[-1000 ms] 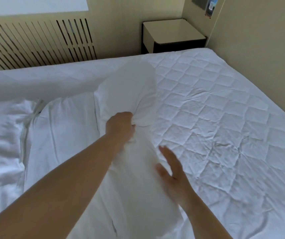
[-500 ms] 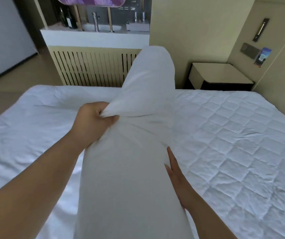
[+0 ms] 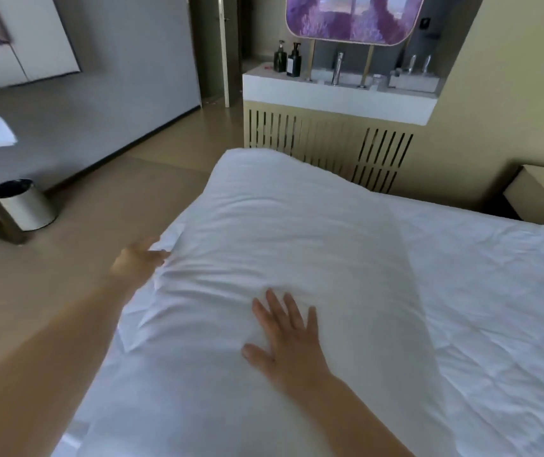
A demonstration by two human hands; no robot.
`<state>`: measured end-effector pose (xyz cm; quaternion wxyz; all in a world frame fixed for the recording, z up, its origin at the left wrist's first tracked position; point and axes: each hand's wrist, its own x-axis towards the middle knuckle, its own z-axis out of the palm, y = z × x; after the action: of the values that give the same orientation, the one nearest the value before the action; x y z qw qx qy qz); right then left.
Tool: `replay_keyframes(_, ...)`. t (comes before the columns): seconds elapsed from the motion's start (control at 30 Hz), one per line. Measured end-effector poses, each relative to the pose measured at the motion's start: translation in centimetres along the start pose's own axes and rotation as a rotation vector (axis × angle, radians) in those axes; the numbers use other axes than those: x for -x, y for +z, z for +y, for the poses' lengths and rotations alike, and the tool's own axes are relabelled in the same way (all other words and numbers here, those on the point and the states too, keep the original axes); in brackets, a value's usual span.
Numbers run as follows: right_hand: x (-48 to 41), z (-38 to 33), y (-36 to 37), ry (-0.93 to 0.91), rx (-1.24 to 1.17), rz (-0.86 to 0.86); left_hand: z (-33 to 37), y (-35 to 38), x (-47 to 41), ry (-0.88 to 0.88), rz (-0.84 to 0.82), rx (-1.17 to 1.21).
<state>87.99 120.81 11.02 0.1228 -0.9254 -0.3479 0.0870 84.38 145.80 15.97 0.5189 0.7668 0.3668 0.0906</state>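
At the left edge of the bed (image 3: pixel 494 291): white pillow (image 3: pixel 280 225), lengthwise, far end toward the slatted cabinet (image 3: pixel 330 143). Left grip (image 3: pixel 138 258) pinching the pillow's left side, cloth bunched at the fingertips. Right grip (image 3: pixel 287 338) spread flat, pressing on the pillow's near middle. Off left on the floor, a bin (image 3: pixel 23 206).

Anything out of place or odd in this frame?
Nothing spilled or damaged. The pillow sits askew, jutting past the bed edge, its cover bunched where the left hand pinches it; the right hand rests flat on top.
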Motion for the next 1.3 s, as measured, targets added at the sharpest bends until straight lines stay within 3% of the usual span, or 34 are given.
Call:
replay_keyframes(0.1,-2.1,-2.4,3.7,-0.030,0.128,-0.045,-2.4,3.7,-0.7,-0.033,-0.066,-0.236)
replay_keyframes(0.2,-3.5,-2.8,2.3,-0.031,0.167,-0.096,-3.4,5.9,-0.9,0.002,-0.108,-0.572)
replay_keyframes(0.27,-3.8,-1.2,1.2,-0.015,0.160,0.039,-4.4,6.2,-1.6,0.014,-0.139,-0.647)
replay_keyframes(0.33,-3.5,1.7,0.3,0.148,0.126,0.183,-5.2,6.9,-2.0,0.044,-0.163,-0.688)
replay_keyframes(0.47,-1.0,7.1,0.2,0.502,0.090,0.036,-6.3,8.4,-3.4,0.028,-0.192,-0.753)
replay_keyframes(0.63,1.4,8.2,2.3,0.448,0.076,-0.063,-6.3,8.7,-5.2,-0.005,-0.214,-0.759)
replay_keyframes(0.7,1.5,10.3,0.8,0.484,-0.066,0.044,-4.9,8.3,-5.2,-0.023,-0.165,-0.727)
replay_keyframes(0.77,2.1,12.9,-0.4,0.711,-0.301,0.139,-2.2,8.4,-5.0,-0.002,-0.047,-0.701)
replay_keyframes(0.83,2.8,14.2,-0.2,0.875,-0.435,0.132,1.8,10.0,-5.1,0.167,0.066,-0.645)
replay_keyframes(0.93,3.0,13.5,1.4,0.839,-0.465,0.114,7.8,15.0,-6.2,0.554,0.026,-0.665)
replay_keyframes(1.0,3.4,12.9,2.1,0.751,-0.406,0.090,10.8,19.0,-8.1,0.679,-0.101,-0.788)
replay_keyframes(1.07,4.0,13.2,1.9,0.668,-0.369,0.088,13.1,22.6,-10.7,0.623,-0.205,-0.889)
replay_keyframes(1.17,4.2,15.1,1.0,0.644,-0.386,0.071,14.8,26.6,-14.7,0.423,-0.229,-0.900)
replay_keyframes(1.3,2.3,18.0,1.9,0.744,-0.572,0.274,14.8,30.5,-18.1,0.471,-0.228,-1.076)
